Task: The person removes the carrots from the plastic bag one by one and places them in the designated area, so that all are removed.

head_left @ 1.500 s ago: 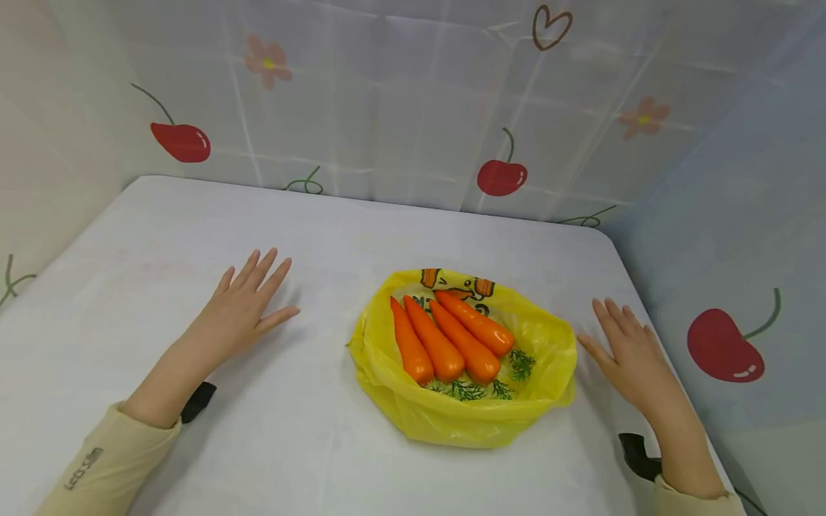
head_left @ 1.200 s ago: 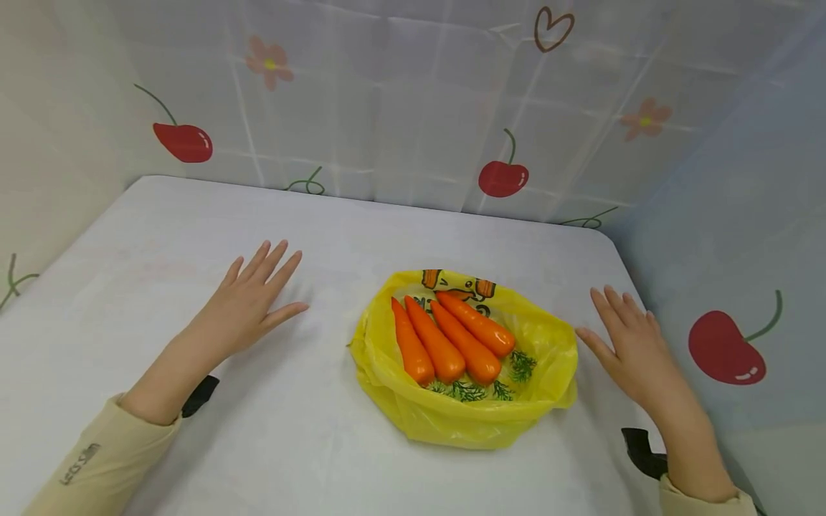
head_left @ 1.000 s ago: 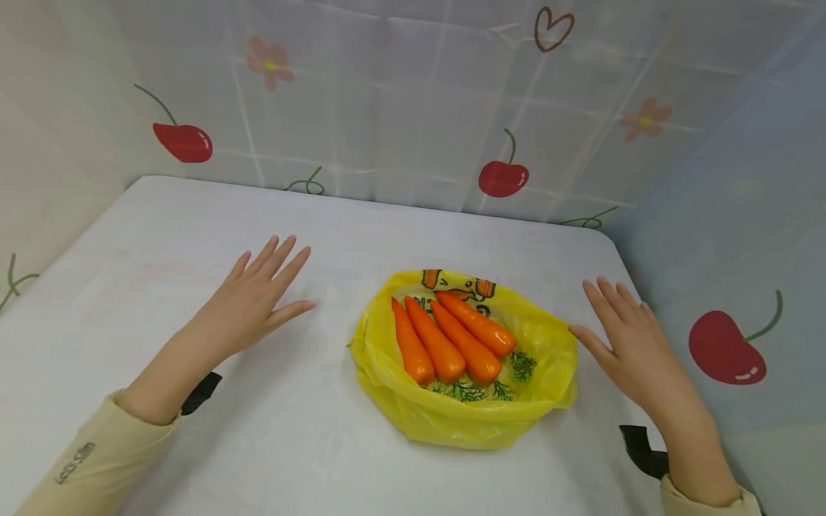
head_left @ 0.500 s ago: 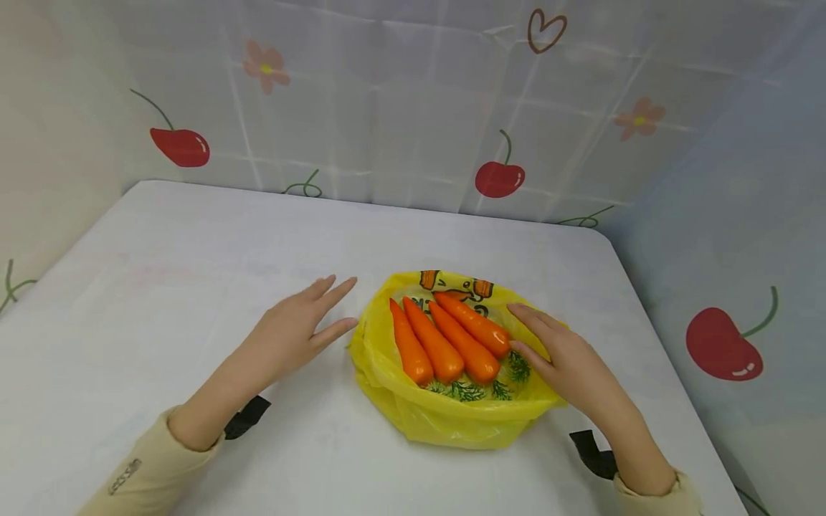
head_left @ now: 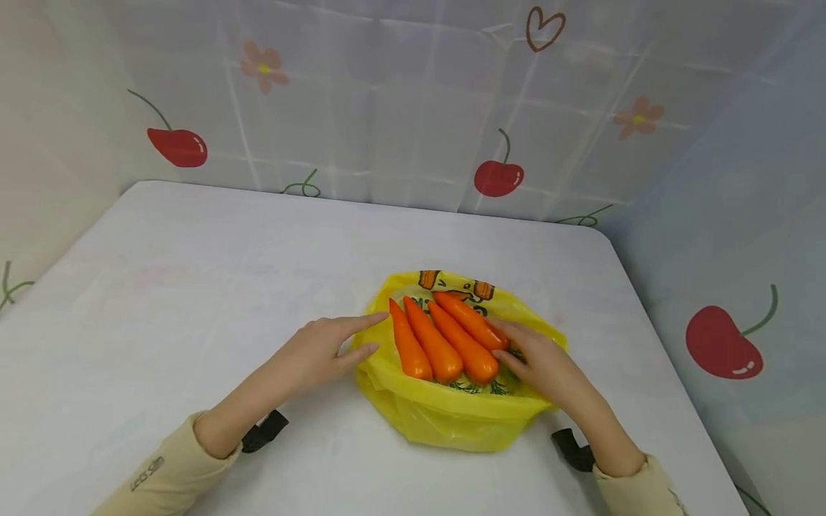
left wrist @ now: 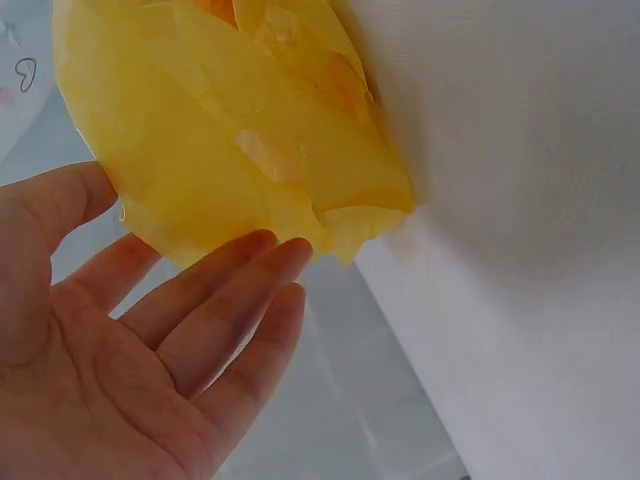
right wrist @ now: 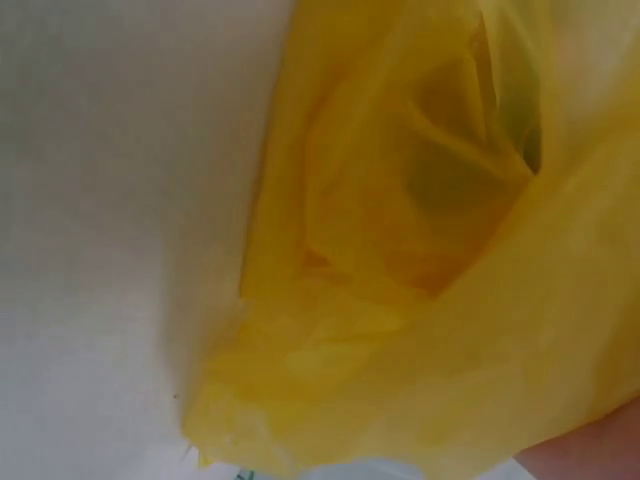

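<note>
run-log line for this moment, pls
left hand: at left rim of yellow bag | right hand: at rightmost carrot, grip unclear | four carrots: in bag

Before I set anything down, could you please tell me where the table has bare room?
The white table is bare between the left hand and its far left corner, and from the yellow bag back to the patterned backdrop. A narrower strip lies right of the bag. Crowded: the bag's mouth, with four carrots and the right hand.
</note>
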A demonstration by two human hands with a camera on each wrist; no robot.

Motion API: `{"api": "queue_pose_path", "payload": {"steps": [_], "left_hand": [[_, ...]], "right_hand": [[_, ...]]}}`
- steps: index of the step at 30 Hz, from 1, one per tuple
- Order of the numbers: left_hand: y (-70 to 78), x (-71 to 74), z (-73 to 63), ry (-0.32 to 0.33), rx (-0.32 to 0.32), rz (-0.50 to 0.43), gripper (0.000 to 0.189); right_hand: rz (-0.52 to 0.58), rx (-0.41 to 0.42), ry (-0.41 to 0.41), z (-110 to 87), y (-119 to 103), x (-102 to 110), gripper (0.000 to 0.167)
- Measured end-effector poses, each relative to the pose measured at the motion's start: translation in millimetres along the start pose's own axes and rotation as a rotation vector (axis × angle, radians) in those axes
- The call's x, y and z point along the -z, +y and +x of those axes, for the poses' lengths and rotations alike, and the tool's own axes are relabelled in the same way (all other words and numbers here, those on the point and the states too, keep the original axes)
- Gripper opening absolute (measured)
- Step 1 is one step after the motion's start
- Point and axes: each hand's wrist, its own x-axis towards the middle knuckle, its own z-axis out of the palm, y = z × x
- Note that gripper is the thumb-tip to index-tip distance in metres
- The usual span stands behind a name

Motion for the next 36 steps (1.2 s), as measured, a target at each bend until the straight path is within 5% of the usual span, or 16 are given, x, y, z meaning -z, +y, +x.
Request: {"api": "queue_pose_path", "payload": {"steps": [21,36], "left_hand": [[-5.0,-5.0,3.1,-0.015,-0.032,-0.062,0.030],[-11.7,-1.9,4.4,-0.004,-0.020,-0.289,0.034]], "right_hand": [[0.123,-0.122,0.062,7.8,-1,-7,0.052],[0.350,-0.120,0.106,-0.4,-12,23,0.051]]}}
